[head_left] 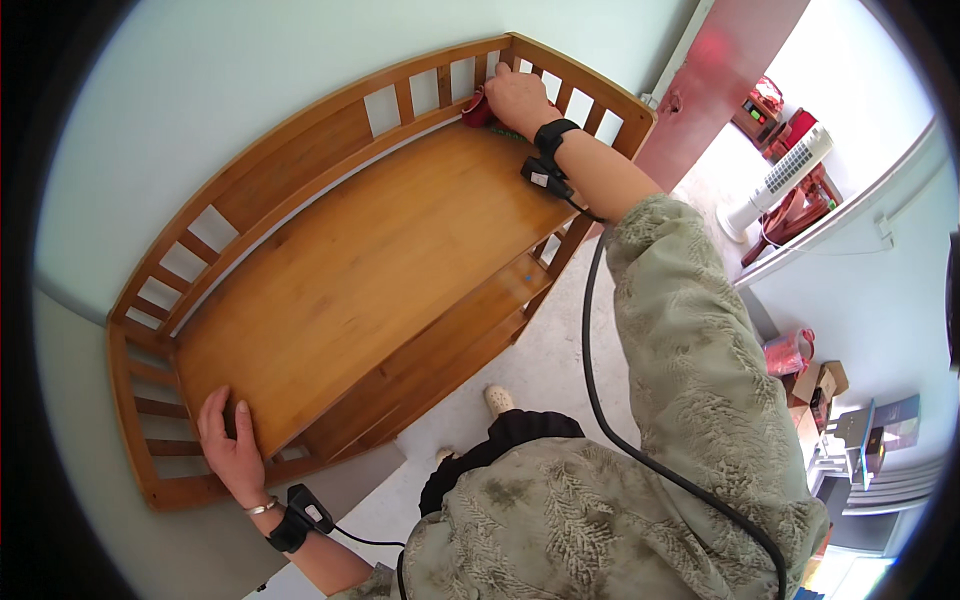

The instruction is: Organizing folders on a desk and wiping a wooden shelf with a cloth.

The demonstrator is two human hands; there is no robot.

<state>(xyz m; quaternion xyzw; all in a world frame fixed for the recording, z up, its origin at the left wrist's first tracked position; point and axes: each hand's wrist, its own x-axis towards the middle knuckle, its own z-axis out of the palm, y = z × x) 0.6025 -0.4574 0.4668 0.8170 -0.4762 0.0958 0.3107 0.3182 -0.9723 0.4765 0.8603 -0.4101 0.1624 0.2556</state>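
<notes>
My right hand [519,101] reaches into the far right corner of a wooden changing table [380,250] with slatted rails. Its fingers curl over the edge of a small red object [476,109], perhaps a cup or pouch, partly hidden behind the hand. Something green [506,132] lies under the hand, mostly covered. At the near left end, my left hand [231,445] rests on the edge of the wooden top, fingers stretched out and holding nothing. Both wrists wear black straps with small cabled boxes.
Slatted rails [275,160] border the back and both ends of the top, with a lower shelf [440,340] under its front. A black cable [590,340] hangs by my right arm. Beyond a red door [715,75] stands a white tower fan [775,185]. Cardboard boxes [822,385] sit at right.
</notes>
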